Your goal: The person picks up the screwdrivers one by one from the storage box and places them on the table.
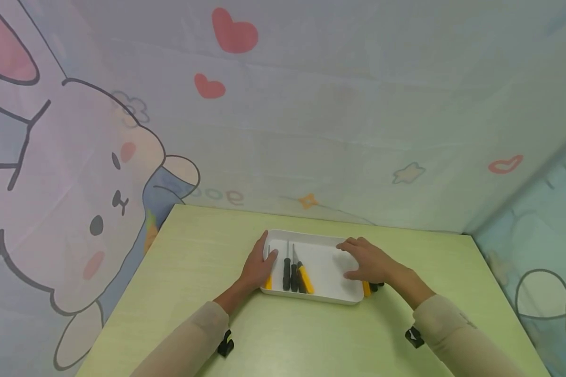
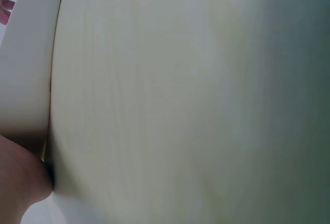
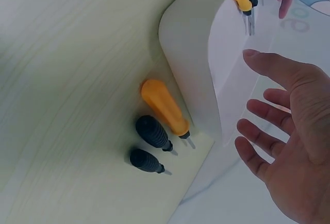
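A white tray lies on the table with several screwdrivers in it. My left hand grips its left end, thumb over the rim and fingers along the outer wall. Near the thumb is a yellow-handled screwdriver, partly hidden. Farther right in the tray are black-handled screwdrivers and another yellow-handled one. Over the tray's right end, my right hand is spread with nothing in it. Beside that end, a yellow-handled screwdriver and two black-handled screwdrivers lie on the table.
The pale green tabletop ends at a hanging cloth printed with a rabbit and hearts. Another printed cloth hangs along the right side.
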A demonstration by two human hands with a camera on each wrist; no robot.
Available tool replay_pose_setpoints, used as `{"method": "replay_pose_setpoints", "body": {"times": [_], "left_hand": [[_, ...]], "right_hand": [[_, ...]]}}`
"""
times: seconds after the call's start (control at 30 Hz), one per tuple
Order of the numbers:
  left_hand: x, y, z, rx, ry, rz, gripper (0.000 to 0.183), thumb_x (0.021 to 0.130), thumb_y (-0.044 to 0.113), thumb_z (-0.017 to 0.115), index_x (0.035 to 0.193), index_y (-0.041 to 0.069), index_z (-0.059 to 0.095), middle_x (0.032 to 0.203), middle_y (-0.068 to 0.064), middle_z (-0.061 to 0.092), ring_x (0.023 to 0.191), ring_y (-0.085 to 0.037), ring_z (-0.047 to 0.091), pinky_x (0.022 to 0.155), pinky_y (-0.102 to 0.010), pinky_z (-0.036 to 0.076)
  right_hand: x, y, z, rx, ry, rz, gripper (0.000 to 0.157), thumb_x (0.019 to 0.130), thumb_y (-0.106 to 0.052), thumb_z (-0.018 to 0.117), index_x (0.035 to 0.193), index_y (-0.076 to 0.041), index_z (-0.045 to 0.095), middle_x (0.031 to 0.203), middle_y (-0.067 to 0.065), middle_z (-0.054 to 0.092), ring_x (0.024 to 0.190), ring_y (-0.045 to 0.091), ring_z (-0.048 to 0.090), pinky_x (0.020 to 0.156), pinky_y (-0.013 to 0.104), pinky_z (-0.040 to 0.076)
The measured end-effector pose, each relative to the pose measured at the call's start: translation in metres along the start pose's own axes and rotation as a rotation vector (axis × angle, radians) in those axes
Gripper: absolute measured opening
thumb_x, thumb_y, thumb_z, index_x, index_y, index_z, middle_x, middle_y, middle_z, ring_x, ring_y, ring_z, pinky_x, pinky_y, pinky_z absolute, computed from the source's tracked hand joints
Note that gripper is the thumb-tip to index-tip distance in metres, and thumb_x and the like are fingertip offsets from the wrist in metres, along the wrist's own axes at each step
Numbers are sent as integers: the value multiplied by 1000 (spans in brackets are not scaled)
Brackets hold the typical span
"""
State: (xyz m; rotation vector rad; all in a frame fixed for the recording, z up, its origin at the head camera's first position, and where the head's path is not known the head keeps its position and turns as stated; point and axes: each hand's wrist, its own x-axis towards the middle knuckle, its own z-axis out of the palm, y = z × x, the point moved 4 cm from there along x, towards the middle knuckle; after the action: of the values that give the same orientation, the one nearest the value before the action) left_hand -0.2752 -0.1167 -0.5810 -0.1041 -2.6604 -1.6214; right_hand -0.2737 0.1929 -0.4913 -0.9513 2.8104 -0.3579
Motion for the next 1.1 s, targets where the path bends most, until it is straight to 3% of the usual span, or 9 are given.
{"method": "replay_pose_setpoints", "body": {"times": [1.1], "left_hand": [[1,-1,1,23,2,11,68,111,27,52,170,11,22,173,-13,29,158,-33,28,127,-53,23]], "right_hand": [[21,-32,14,6,-8,-43,75,89,-33,88,152,-8,55,151,13,56,138,37,50,113,56,44]]}}
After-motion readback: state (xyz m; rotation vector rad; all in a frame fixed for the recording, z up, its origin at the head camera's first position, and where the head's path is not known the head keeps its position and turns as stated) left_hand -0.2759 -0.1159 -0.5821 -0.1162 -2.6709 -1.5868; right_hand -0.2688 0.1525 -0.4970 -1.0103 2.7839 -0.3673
